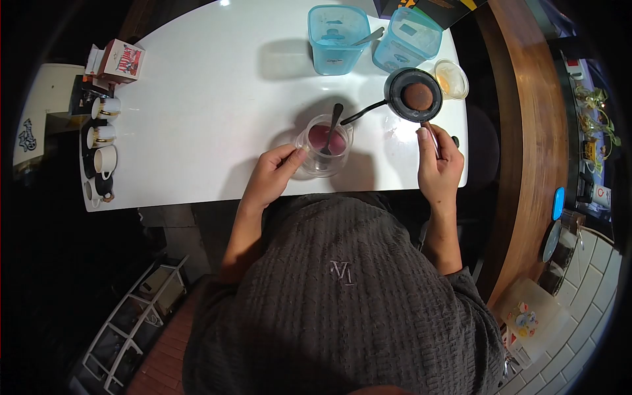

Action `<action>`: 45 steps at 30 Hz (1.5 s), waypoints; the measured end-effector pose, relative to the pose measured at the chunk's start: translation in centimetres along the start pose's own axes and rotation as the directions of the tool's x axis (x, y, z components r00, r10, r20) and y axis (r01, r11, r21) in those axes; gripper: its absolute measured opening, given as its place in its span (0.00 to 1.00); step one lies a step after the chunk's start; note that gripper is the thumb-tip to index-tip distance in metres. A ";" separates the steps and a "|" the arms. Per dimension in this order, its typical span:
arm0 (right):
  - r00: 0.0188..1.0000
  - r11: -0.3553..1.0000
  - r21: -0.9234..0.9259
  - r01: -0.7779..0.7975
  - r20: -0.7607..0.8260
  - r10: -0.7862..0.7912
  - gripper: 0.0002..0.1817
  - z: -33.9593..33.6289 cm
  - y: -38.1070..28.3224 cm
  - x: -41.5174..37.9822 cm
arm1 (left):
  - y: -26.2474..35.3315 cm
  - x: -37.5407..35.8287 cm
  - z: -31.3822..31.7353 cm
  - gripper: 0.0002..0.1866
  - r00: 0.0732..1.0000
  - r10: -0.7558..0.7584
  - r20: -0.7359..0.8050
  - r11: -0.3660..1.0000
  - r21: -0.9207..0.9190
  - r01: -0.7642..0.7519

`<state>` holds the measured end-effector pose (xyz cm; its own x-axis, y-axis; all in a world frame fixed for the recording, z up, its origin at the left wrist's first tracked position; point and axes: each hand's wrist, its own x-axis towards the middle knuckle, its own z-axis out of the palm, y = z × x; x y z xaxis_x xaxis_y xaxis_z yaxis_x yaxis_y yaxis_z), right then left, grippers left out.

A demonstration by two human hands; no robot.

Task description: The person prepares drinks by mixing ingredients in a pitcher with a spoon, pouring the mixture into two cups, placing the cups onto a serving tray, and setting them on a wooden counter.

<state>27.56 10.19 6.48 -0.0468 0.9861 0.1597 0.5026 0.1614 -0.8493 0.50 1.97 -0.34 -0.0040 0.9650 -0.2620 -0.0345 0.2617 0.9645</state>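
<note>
A clear glass jug point(320, 164) stands near the front edge of the white table, with dark pink contents inside. My left hand point(272, 172) is closed at its left side, thumb against the glass. From the jug leans a dark spoon point(336, 116). To the right, my right hand point(440, 160) grips the narrow handle of a small black pan-like vessel point(394, 108). Something round and brown point(417, 97) shows inside that vessel. A thin black utensil handle point(364, 112) reaches from its rim toward the jug.
Two translucent blue containers point(322, 55) stand at the back right, a metal spoon point(368, 37) by them. A small clear tub point(459, 76) with yellowish contents sits behind the vessel. Several mugs point(105, 161) and a red-and-white box point(122, 62) line the left edge.
</note>
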 end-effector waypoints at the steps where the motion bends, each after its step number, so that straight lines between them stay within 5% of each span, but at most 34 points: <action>1: 1.000 1.000 0.001 0.000 0.001 0.000 0.13 0.0 0.0 0.0 | 0.2 -0.1 0.0 0.14 1.000 -0.006 0.006 1.000 0.008 0.006; 15: 1.000 1.000 0.022 0.007 0.000 -0.007 0.13 0.1 0.3 0.1 | -0.8 0.3 0.0 0.15 0.995 -0.068 0.079 0.998 0.008 0.067; 29: 1.000 1.000 0.030 0.009 0.003 -0.009 0.12 -0.1 0.6 0.0 | -1.8 1.5 1.4 0.13 0.996 -0.008 0.090 0.966 -0.256 0.031; 45: 1.000 1.000 0.012 -0.002 0.010 0.002 0.13 -0.1 0.5 0.1 | 0.1 0.4 0.3 0.12 1.000 0.005 0.023 0.999 -0.040 -0.005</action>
<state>27.93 10.33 6.07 -0.0546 0.9867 0.1531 0.4925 0.1600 -0.8555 0.76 2.40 -0.33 0.0183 0.9665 -0.2560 -0.0747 0.2566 0.9636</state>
